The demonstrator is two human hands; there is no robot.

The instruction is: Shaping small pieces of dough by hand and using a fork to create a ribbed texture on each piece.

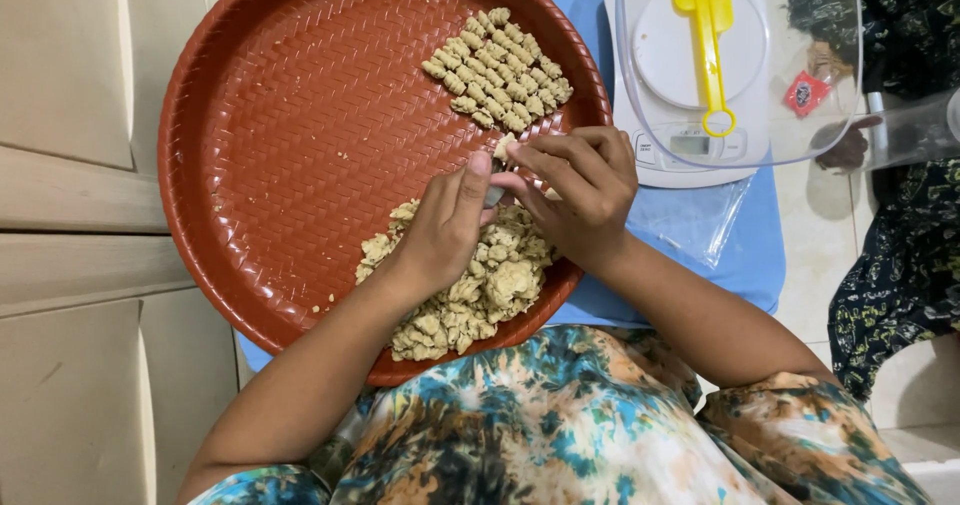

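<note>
Patterned teal and orange clothing (pixel 590 435) fills the bottom edge, closest to the lens, with both forearms reaching up from it. Left hand (pixel 445 227) sits over the loose heap of beige dough (pixel 480 285) at the near side of the round reddish-brown woven-texture tray (pixel 280 135), thumb pressed up against a small dark metal piece (pixel 496 195). Right hand (pixel 580 190) has a tight grip, fingers curled together, pinching a little lump of dough (pixel 504 147) at the fingertips. The two hands touch. Further back on the tray, shaped ridged dough pieces (pixel 498 70) lie packed in neat rows. Beyond the rim, a white kitchen scale (pixel 690 150) with a yellow plastic scoop (pixel 708 35) above it, under a clear container.
</note>
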